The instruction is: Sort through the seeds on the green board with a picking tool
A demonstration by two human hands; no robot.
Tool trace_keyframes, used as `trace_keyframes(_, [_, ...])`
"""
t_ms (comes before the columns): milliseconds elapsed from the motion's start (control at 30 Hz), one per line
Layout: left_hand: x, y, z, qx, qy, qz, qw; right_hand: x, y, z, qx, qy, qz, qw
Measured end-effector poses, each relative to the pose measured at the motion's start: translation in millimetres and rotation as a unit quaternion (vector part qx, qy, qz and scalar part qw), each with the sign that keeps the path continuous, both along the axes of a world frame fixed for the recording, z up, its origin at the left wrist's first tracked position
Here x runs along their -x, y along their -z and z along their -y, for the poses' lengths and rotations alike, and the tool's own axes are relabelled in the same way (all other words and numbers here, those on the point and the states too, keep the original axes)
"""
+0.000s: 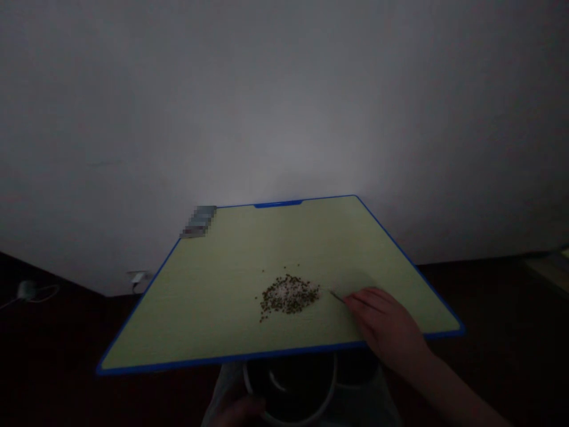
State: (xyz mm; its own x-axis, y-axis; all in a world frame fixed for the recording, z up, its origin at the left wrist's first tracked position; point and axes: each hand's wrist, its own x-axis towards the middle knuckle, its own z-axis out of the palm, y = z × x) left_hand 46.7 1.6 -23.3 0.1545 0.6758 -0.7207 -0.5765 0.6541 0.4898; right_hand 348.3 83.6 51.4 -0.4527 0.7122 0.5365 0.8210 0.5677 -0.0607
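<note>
A pile of small dark greenish-brown beans (291, 305) mixed with white grains (288, 289) lies on the pale tabletop (213, 308). To its right, my right hand (386, 323) is closed around a thin pointed tool (336, 296), whose tip stops just short of the pile. The dim light hides whether it is tweezers or something else. Below the table's near edge, my left hand (240, 410) grips the rim of a dark round bowl (333, 382) over my lap. Its thumb lies over the rim, and the other fingers are hidden.
Blue edging (222, 359) runs around the table, with a blue handle-like piece (278, 204) at the back. A second dark container (358, 367) sits right of the bowl, partly hidden. A pale wall (284, 107) stands behind. Cables and a plug (138, 277) are at left.
</note>
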Motion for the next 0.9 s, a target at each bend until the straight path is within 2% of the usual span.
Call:
trace_keyframes(133, [1.0,-9.3,-6.6,0.002,0.007,-0.017,1.0,1.9,-0.1,3.3,0.0,-0.018,-0.046,0.999])
trace_keyframes(267, [12.2,-1.9,-7.5,0.01,-0.014,-0.07,0.997,9.1,-0.5,4.4,0.014,-0.054,-0.06,0.997])
trace_keyframes(333, [19.4,2.3,-7.9,0.024,0.001,-0.094,0.995,13.0,-1.2,2.9,0.021,-0.065,-0.058,0.996])
trace_keyframes(500, [32.7,4.1,-11.1,-0.02,0.047,-0.153,0.987,17.6,-3.5,-5.3,0.033,-0.061,-0.058,0.996])
trace_keyframes(700, [45.2,5.7,-13.4,-0.065,0.071,-0.267,0.959,14.9,-5.7,-13.5,0.049,-0.056,-0.071,0.995])
trace_keyframes(900, [59.7,3.0,-18.8,-0.115,0.156,-0.364,0.911,7.9,-7.8,-21.6,0.065,-0.056,-0.09,0.992])
